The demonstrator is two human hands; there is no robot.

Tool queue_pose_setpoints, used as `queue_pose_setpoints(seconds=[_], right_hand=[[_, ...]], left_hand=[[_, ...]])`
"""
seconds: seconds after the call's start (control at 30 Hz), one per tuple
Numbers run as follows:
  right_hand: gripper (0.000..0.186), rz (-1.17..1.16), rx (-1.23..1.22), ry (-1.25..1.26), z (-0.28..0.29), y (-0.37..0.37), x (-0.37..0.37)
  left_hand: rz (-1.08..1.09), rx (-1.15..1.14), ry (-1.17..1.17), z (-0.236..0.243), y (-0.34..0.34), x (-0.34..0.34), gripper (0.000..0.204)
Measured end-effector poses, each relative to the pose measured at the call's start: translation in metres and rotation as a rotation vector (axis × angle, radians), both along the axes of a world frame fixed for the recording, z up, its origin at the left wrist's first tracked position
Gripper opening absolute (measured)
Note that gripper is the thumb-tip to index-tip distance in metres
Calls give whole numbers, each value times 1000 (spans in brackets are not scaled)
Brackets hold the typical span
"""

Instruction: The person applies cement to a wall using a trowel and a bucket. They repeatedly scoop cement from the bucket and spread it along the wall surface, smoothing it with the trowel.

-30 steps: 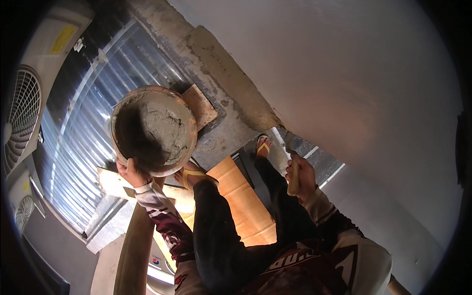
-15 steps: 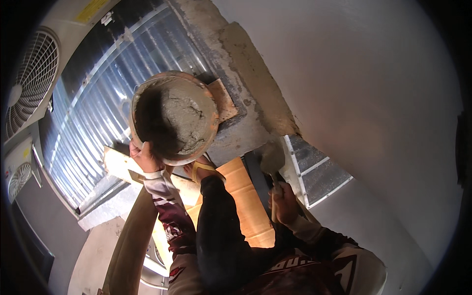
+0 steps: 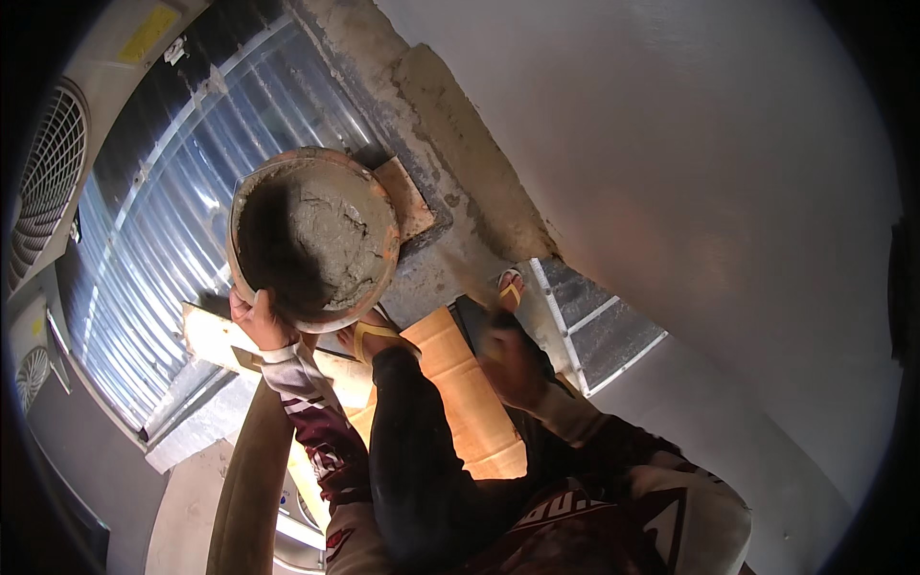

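Observation:
A round basin (image 3: 387,251) of wet grey mortar (image 3: 331,235) stands in front of me, to the left of centre. My left hand (image 3: 261,321) is closed on its near left rim, thumb on the inside edge. To the right of the basin, my right hand (image 3: 515,366) is smeared by motion, its fingers closed round the handle of a trowel. The trowel (image 3: 470,280) shows only as a faint brownish blur ahead of the hand. In the basin, the mortar is rough and cracked on the right, with deep shadow over the left.
Corrugated metal sheeting (image 3: 192,201) lies left, beside fan units (image 3: 50,177). A mortar strip (image 3: 460,125) runs along the foot of the pale wall (image 3: 671,144). A small board (image 3: 407,199) lies by the basin. My sandalled feet (image 3: 369,340) are below, near brown cardboard (image 3: 460,402) and a barred frame (image 3: 604,331).
My right hand and the trowel have swung left and forward, toward the basin, uncovering my right foot. The whole view has shifted slightly; my left hand still grips the basin.

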State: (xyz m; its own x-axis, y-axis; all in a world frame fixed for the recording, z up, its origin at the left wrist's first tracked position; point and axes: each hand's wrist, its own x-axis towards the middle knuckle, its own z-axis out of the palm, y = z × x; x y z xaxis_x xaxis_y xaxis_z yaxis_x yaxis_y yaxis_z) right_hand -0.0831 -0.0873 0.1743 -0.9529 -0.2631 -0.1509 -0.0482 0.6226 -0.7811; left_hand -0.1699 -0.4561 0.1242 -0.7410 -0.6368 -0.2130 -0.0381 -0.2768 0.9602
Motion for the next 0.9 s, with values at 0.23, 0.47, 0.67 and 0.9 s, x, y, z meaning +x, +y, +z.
queue_pose_setpoints(seconds=[0.23,0.47,0.67,0.9], right_hand=[[25,-1048,-720,-1221,37,68,15],[21,-1164,-936,-1296,40,57,-7],[23,-45,277,-399,17,120,18],[28,-80,425,-404,-26,153,-10]], left_hand=[[5,-39,-15,5,1,-3,27],[23,5,6,-4,-6,3,33],[-20,-39,-42,-6,-7,1,35],[-2,-7,4,-5,-6,2,35]])
